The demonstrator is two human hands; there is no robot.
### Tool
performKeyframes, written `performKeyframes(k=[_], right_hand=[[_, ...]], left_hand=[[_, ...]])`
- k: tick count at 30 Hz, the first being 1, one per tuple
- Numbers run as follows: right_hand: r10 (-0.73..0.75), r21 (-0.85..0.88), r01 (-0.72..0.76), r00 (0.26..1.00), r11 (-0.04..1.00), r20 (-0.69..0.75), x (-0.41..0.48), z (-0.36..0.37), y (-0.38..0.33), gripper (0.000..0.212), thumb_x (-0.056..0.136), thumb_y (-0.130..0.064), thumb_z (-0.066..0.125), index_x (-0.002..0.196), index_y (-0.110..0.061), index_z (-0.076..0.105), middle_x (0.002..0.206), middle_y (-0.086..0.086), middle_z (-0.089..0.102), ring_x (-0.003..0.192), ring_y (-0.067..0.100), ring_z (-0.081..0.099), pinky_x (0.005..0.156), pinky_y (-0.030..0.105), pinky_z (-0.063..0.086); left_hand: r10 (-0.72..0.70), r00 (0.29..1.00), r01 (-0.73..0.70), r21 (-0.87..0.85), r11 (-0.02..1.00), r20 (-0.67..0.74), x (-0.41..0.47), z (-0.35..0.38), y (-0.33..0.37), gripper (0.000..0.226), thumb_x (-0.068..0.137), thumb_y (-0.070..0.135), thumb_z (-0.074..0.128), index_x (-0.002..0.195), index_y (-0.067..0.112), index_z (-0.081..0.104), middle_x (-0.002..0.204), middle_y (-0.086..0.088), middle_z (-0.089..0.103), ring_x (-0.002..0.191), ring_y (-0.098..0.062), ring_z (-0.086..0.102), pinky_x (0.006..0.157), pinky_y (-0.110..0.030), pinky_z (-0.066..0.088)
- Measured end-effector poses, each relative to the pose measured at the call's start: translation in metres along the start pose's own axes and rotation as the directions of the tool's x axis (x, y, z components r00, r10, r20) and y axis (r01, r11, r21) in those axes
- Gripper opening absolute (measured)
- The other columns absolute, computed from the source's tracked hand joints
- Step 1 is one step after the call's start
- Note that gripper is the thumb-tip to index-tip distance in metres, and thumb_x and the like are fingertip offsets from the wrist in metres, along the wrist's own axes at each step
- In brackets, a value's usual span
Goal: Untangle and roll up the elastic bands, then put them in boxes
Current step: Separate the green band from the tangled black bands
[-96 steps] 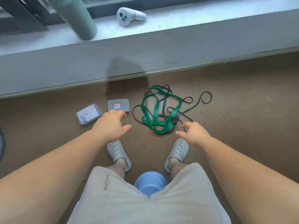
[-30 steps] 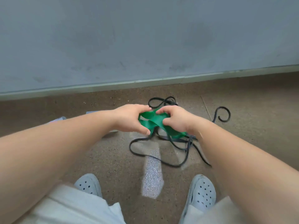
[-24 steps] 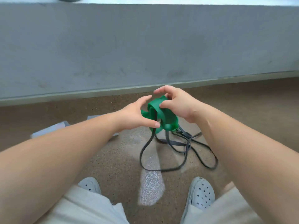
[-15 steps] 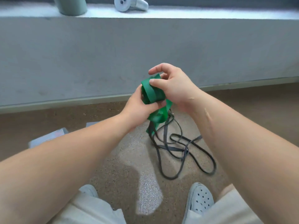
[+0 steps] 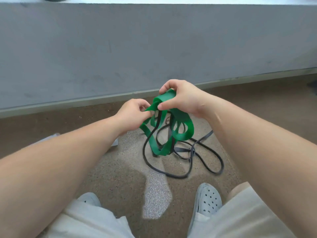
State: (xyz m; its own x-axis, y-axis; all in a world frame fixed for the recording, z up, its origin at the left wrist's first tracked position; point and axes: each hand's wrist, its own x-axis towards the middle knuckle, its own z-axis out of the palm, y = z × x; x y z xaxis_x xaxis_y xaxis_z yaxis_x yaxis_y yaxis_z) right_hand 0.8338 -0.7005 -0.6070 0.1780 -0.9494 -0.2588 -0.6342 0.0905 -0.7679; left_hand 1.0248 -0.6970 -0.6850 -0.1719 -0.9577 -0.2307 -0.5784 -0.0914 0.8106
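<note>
Left hand (image 5: 132, 112) and right hand (image 5: 181, 98) each pinch green band (image 5: 181, 127) in fingertip grip; black band (image 5: 197, 162) tangled through, trailing on floor (image 5: 120, 169)

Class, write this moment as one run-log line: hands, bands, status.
left hand: pinches green band | right hand: grips its top fold | black band: tangled with it, trailing on floor | status: untangling, nothing rolled yet

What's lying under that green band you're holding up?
A thin black band loops on the floor beneath the green band, strands running up through it. How they cross behind the green is hidden.
</note>
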Motion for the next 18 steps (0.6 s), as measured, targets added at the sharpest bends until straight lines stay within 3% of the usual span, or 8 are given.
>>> performKeyframes(k=[4, 6, 8, 10, 13, 16, 18], right_hand=[[-0.047, -0.372, 0.034, 0.999, 0.928, -0.027, -0.002, -0.013, 0.004, 0.041, 0.074, -0.022, 0.076, 0.113, -0.031, 0.065, 0.102, -0.001, 0.062, 0.063, 0.008, 0.053, 0.058, 0.024, 0.044], [-0.033, -0.441, 0.017, 0.999, 0.897, -0.029, -0.005, -0.022, 0.008, 0.047, 0.079, -0.023, 0.07, 0.125, -0.03, 0.062, 0.107, -0.002, 0.06, 0.067, 0.008, 0.053, 0.063, 0.023, 0.041], [-0.007, -0.458, -0.002, 1.0, 0.889, -0.017, -0.006, -0.025, 0.014, 0.05, 0.083, -0.022, 0.067, 0.132, -0.03, 0.06, 0.107, -0.002, 0.061, 0.076, 0.014, 0.057, 0.068, 0.023, 0.043], [0.016, -0.399, -0.017, 1.0, 0.917, -0.006, -0.009, -0.026, 0.019, 0.047, 0.085, -0.019, 0.065, 0.131, -0.03, 0.063, 0.099, -0.004, 0.063, 0.074, 0.014, 0.059, 0.063, 0.023, 0.047], [0.073, -0.095, -0.065, 0.994, 0.993, 0.083, -0.016, -0.028, 0.028, 0.041, 0.089, -0.01, 0.066, 0.126, -0.028, 0.065, 0.095, -0.001, 0.072, 0.076, 0.013, 0.07, 0.068, 0.024, 0.059], [0.038, -0.01, -0.038, 0.998, 0.999, 0.055, -0.019, -0.025, 0.034, 0.041, 0.093, -0.009, 0.063, 0.132, -0.022, 0.063, 0.097, -0.002, 0.072, 0.082, 0.011, 0.071, 0.076, 0.024, 0.055], [-0.006, -0.037, 0.004, 0.999, 0.999, -0.053, -0.018, -0.022, 0.031, 0.039, 0.095, -0.012, 0.059, 0.134, -0.019, 0.062, 0.101, -0.003, 0.071, 0.086, 0.011, 0.067, 0.079, 0.024, 0.05]], left_hand=[[0.072, 0.994, -0.069, 0.048, 0.997, -0.081, 0.0, 0.002, 0.007, 0.018, 0.093, 0.026, 0.067, 0.079, 0.016, 0.064, 0.062, -0.001, 0.063, 0.057, -0.019, 0.054, 0.059, -0.032, 0.044], [0.153, 0.978, -0.144, 0.073, 0.987, -0.139, -0.001, 0.0, 0.015, 0.02, 0.095, 0.024, 0.065, 0.079, 0.014, 0.061, 0.056, 0.003, 0.05, 0.049, -0.012, 0.04, 0.051, -0.029, 0.034], [0.266, 0.954, -0.249, 0.133, 0.959, -0.134, -0.004, -0.002, 0.023, 0.019, 0.095, 0.023, 0.064, 0.078, 0.016, 0.06, 0.059, 0.005, 0.048, 0.053, -0.01, 0.041, 0.054, -0.029, 0.035], [0.375, 0.921, -0.347, 0.218, 0.912, -0.106, -0.004, -0.004, 0.025, 0.015, 0.094, 0.022, 0.065, 0.081, 0.015, 0.063, 0.071, 0.003, 0.052, 0.068, -0.016, 0.05, 0.064, -0.031, 0.04], [0.435, 0.884, -0.378, 0.286, 0.881, -0.172, 0.001, -0.008, 0.017, 0.011, 0.089, 0.028, 0.068, 0.09, 0.017, 0.07, 0.094, 0.0, 0.054, 0.094, -0.024, 0.054, 0.085, -0.039, 0.047], [0.385, 0.877, -0.304, 0.287, 0.908, -0.288, -0.001, -0.006, 0.014, 0.018, 0.086, 0.035, 0.072, 0.101, 0.024, 0.07, 0.107, 0.0, 0.052, 0.108, -0.028, 0.051, 0.097, -0.043, 0.045], [0.243, 0.92, -0.165, 0.259, 0.952, -0.308, -0.002, 0.0, 0.017, 0.04, 0.084, 0.044, 0.075, 0.118, 0.027, 0.061, 0.121, -0.003, 0.051, 0.117, -0.028, 0.05, 0.103, -0.04, 0.042]])
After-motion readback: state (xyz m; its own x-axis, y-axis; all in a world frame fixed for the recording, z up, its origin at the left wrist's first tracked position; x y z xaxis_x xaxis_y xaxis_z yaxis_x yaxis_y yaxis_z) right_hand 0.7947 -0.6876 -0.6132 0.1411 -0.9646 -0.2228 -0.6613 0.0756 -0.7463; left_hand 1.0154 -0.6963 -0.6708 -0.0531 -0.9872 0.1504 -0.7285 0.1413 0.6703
